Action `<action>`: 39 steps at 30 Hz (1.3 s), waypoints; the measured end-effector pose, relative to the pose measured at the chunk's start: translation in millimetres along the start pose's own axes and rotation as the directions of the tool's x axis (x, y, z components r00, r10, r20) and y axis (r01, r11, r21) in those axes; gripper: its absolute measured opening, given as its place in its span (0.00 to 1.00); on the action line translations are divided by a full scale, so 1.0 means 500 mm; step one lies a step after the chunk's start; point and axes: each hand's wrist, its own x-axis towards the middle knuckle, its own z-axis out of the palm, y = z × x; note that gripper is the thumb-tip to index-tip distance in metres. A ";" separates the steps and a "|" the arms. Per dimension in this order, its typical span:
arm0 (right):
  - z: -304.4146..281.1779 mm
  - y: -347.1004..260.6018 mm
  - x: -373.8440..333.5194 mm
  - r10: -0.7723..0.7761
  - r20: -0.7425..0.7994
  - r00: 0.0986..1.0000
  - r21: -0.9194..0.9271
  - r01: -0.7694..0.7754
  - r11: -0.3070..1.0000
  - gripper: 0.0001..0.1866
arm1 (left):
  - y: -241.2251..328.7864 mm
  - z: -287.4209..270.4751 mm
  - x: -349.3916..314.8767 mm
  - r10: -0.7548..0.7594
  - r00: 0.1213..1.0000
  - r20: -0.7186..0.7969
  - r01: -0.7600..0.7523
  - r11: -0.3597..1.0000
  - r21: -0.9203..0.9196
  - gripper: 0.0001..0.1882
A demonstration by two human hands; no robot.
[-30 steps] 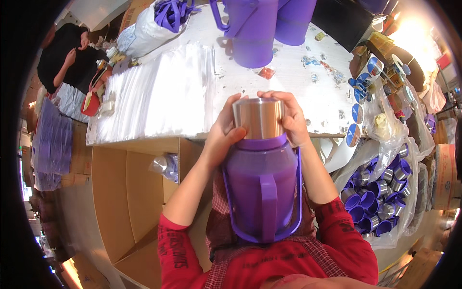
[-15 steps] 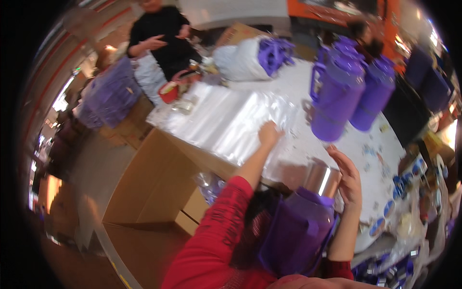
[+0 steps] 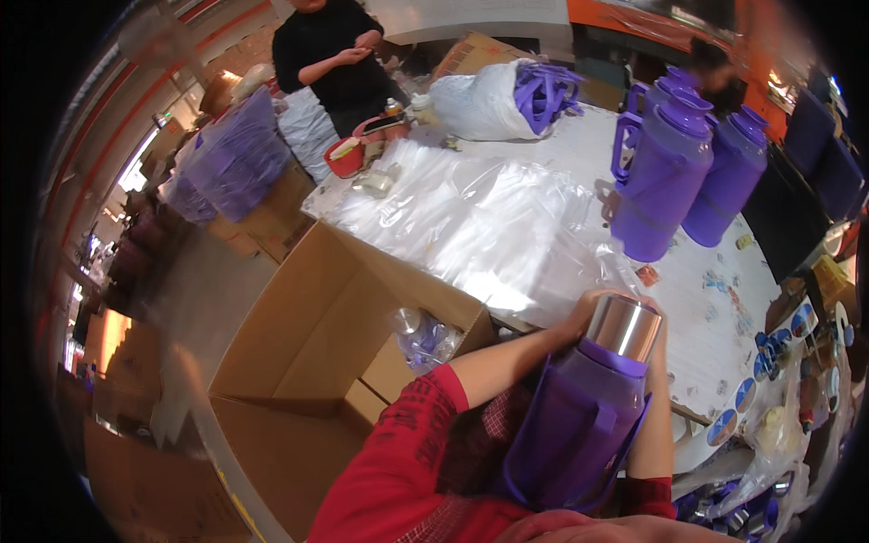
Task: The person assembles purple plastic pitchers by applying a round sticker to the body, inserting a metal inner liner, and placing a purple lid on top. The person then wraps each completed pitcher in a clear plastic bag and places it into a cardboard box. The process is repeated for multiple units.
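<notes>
Just below left hand (image 3: 585, 313) and right hand (image 3: 659, 349), both partly hidden by steel cup (image 3: 623, 328) so can't tell if spread or pinching, is flask (image 3: 572, 430), cup on top, clear bags (image 3: 493, 240) just beyond hands, open carton (image 3: 303, 303) left of left hand.

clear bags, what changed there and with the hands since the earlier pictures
The left hand let go of the steel cap, reached forward to the clear bags, and is back beside the cap; whether it grips a bag is hidden. The view swung left. The purple flask stays in front, the right hand at its cap.
</notes>
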 end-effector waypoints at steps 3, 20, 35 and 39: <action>-0.055 0.121 -0.017 0.272 -0.130 0.954 0.163 -0.250 0.955 0.15 | 0.004 0.027 -0.026 -0.780 0.601 0.174 0.654 0.355 -0.668 0.13; -0.077 -0.138 -0.448 -0.421 0.157 0.893 -0.472 0.442 0.762 0.05 | 0.404 -0.118 -0.312 -0.457 0.316 0.831 0.780 0.624 0.046 0.09; -0.075 0.025 -0.822 0.491 0.616 0.616 -0.683 0.108 0.722 0.30 | 0.368 0.047 -0.036 -0.196 0.956 0.220 -0.099 0.492 0.865 0.31; -0.021 -0.064 -0.829 0.221 0.528 0.820 -0.641 0.214 0.737 0.34 | 0.393 -0.126 -0.112 -0.835 0.506 0.217 0.656 0.536 0.532 0.34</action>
